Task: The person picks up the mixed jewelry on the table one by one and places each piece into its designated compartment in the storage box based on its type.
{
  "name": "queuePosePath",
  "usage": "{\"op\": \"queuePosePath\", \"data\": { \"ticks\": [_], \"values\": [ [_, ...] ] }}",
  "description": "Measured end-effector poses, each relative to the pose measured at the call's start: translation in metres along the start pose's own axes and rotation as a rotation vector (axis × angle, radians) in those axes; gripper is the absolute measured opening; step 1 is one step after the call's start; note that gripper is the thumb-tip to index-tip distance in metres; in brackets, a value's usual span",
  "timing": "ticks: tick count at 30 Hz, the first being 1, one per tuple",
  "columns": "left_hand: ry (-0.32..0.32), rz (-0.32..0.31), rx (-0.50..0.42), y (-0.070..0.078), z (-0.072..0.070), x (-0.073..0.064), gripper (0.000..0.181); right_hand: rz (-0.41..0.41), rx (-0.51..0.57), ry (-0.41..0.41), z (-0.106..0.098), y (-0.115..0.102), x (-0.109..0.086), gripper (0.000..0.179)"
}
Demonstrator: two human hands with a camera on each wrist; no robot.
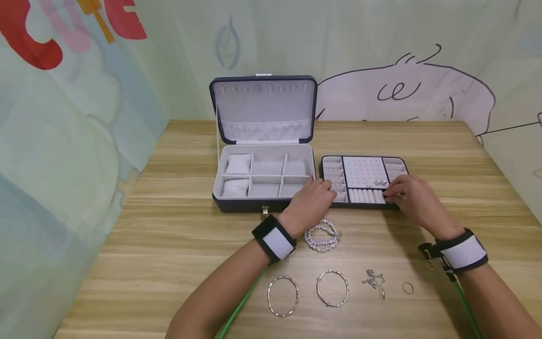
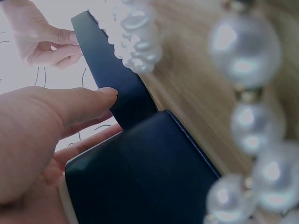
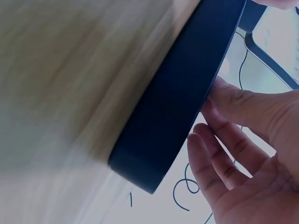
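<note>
Head view: R hand (image 1: 417,197) hides the front R corner of the tray (image 1: 360,170), & any item btwn its fingertips can't be ID'd; L hand (image 1: 310,202) covers the tray's front L corner & part of the box (image 1: 239,205). Link detail of the fine chain (image 1: 372,281): too small to tell. L wrist view: large pearls (image 2: 245,49) cut off at R edge, out of focus; R wrist view: tabletop (image 3: 70,70) blurred.

2 black wristbands (image 1: 266,228) have white panels (image 1: 466,252) and green cables (image 1: 240,308).
</note>
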State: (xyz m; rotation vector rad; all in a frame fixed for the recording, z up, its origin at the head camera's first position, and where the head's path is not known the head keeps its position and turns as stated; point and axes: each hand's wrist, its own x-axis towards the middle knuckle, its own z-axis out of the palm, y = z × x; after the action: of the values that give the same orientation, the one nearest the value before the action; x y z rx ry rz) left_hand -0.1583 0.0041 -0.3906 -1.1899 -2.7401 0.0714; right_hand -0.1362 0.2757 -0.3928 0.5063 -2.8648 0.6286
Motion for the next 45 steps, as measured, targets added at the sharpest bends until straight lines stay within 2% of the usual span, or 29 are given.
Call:
{"op": "queuePosePath", "data": {
  "ticks": [8,10,13,18,24,30,37,45],
  "values": [
    [-0.008,-0.002,0.001,0.001,0.001,0.0,0.026,-0.013,0.006,0.064,-0.005,-0.001,-0.01,0.016],
    [-0.01,-0.001,0.0,0.001,0.001,0.0,0.026,-0.026,0.012,0.053,-0.009,-0.003,-0.015,0.016],
    [-0.012,-0.004,-0.002,0.001,0.0,0.0,0.025,-0.03,0.035,-0.026,-0.016,-0.008,-0.025,0.017],
    [-0.007,0.001,-0.006,0.001,0.001,0.001,0.025,0.028,0.018,-0.173,-0.026,-0.012,-0.044,0.016],
    [0.006,-0.001,-0.002,-0.001,0.001,0.001,0.026,0.041,-0.01,-0.267,-0.032,-0.007,-0.064,0.018],
    [-0.002,-0.001,-0.016,0.0,0.001,0.001,0.026,0.088,-0.028,-0.374,-0.035,-0.003,-0.086,0.022],
    [-0.012,-0.007,-0.016,0.0,0.0,0.0,0.026,0.144,-0.027,-0.421,-0.032,0.004,-0.1,0.029],
    [-0.005,-0.01,-0.002,0.001,-0.001,-0.001,0.022,0.225,0.042,-0.484,-0.025,0.011,-0.1,0.024]
  ]
}}
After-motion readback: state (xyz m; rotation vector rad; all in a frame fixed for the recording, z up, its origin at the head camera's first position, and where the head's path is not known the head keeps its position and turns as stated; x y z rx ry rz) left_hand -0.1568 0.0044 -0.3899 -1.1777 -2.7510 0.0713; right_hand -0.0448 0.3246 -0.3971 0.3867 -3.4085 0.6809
